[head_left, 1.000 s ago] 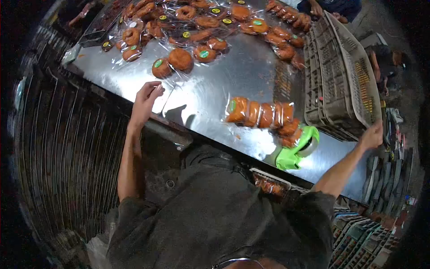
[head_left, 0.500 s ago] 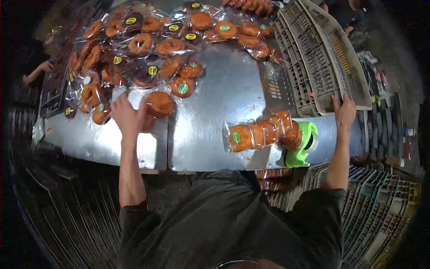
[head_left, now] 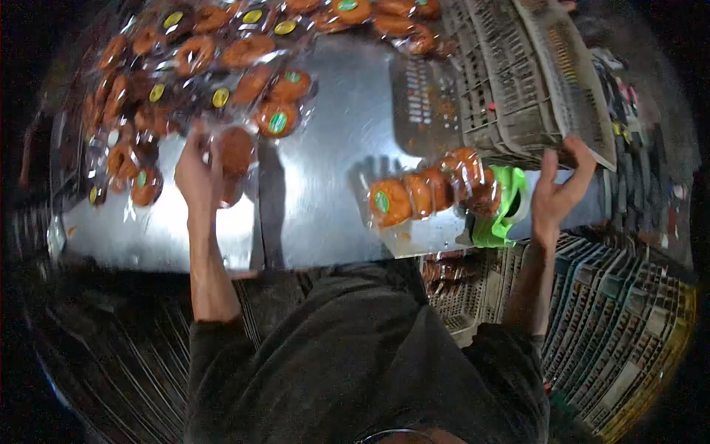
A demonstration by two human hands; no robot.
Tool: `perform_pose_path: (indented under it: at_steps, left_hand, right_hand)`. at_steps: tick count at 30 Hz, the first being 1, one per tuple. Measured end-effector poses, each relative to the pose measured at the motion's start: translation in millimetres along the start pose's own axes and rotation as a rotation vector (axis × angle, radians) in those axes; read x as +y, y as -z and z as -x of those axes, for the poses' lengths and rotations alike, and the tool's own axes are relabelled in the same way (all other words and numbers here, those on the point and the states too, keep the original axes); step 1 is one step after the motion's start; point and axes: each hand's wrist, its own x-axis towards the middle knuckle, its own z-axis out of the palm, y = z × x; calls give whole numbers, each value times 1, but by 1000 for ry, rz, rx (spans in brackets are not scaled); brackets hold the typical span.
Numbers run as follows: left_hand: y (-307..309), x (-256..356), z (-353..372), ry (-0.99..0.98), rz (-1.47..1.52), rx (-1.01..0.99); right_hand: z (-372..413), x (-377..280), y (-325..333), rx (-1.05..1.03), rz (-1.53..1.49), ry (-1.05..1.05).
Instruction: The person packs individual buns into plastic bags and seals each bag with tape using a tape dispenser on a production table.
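Note:
My left hand (head_left: 198, 172) is at the left part of the metal table (head_left: 325, 148), its fingers closed at the left edge of a wrapped brown bun pack (head_left: 235, 155). On the right, my right hand (head_left: 558, 189) is at the near rim of a grey plastic crate (head_left: 510, 81), thumb and fingers at its edge. Between the hands lies a row of wrapped buns (head_left: 421, 194) with a green sticker. Its right end touches a bright green tape dispenser (head_left: 503, 207). Two buns with green stickers (head_left: 278, 121) lie beyond my left hand.
Many bagged ring breads (head_left: 194, 55) with yellow or green labels cover the far left of the table. Crates (head_left: 621, 311) are stacked below at the right. Dark racks (head_left: 111, 348) stand at the lower left. The table's front edge (head_left: 333, 264) runs close to the body.
My left hand has gone from spread fingers to closing on the bun pack. The near end of the crate appears raised, with my right hand at its rim. The whole view has shifted.

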Motion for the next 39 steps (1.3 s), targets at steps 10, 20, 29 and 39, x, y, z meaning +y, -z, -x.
perform_pose_path:
  at_steps: [10, 20, 29, 39]
  left_hand:
    - [28, 170, 85, 209, 1540, -393]
    - [-51, 306, 198, -679, 736, -147]
    - [-42, 379, 255, -614, 884, -146]
    - [-33, 378, 259, -58, 1243, -475]
  right_hand:
    - [73, -142, -43, -242, -690, -41]
    - [140, -45, 60, -40, -865, -414]
    - [182, -6, 130, 340, -932, -540]
    - [159, 15, 136, 297, -881, -553]
